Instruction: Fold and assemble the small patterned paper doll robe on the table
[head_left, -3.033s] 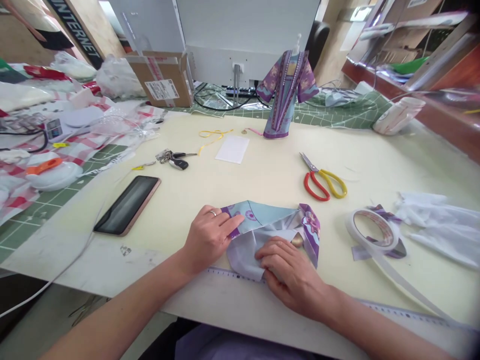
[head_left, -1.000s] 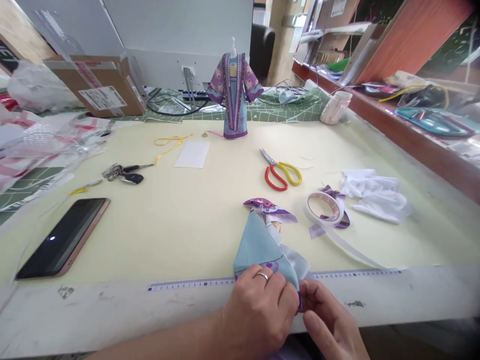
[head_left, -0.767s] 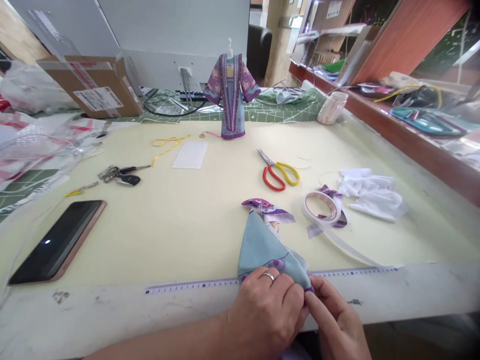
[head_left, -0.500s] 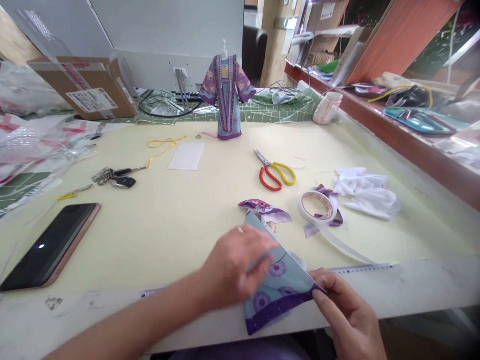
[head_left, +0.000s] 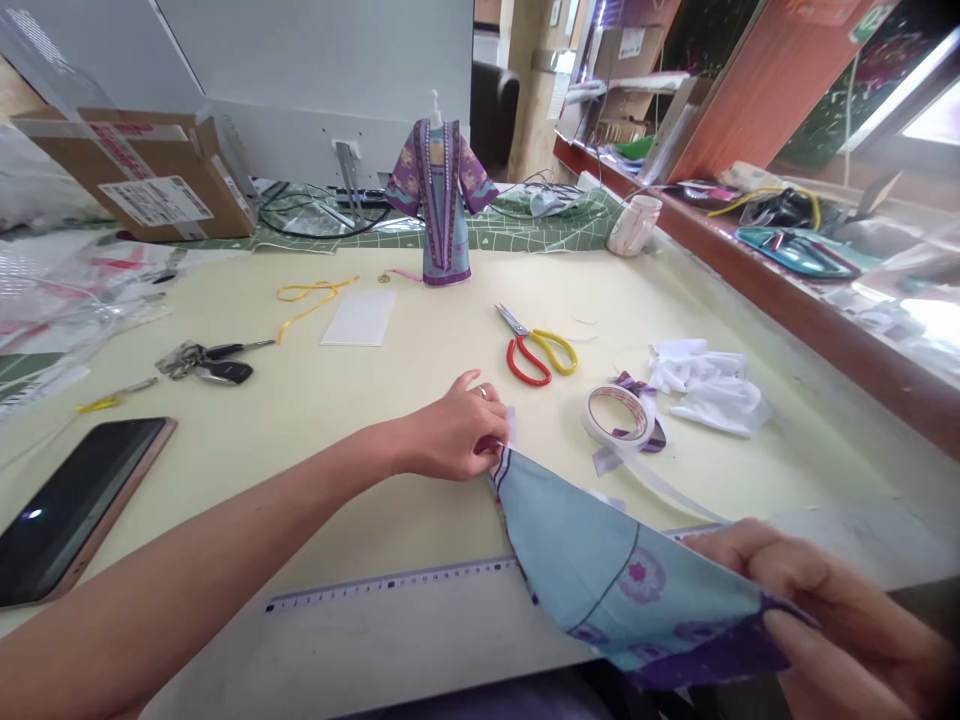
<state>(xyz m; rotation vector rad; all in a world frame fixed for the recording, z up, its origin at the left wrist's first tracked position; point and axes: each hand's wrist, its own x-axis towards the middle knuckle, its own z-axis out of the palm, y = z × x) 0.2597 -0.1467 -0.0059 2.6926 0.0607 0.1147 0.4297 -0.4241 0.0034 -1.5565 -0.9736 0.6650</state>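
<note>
A light blue fabric piece (head_left: pixel 592 540) with a purple border and round flower prints stretches between my two hands near the table's front edge. My left hand (head_left: pixel 461 430) pinches its upper left corner, where striped trim shows. At the lower right, my right hand (head_left: pixel 817 590) grips the purple-edged corner between thumb and fingers. Under the cloth, a ruler (head_left: pixel 397 582) lies partly covered along the front edge. A roll of clear tape (head_left: pixel 619 416) rests beyond the fabric on patterned scraps, its loose strip trailing toward my right hand.
Red-and-yellow scissors (head_left: pixel 536 350) lie mid-table, with crumpled white cloth (head_left: pixel 712 385) to their right. A small robe on a stand (head_left: pixel 444 205) stands at the back. On the left are a phone (head_left: pixel 82 500), keys (head_left: pixel 217 362) and a cardboard box (head_left: pixel 142 180).
My left hand now pinches the upper left corner instead of hovering over the cloth. My right hand has moved right, pulling the fabric out longer. The view has shifted slightly.
</note>
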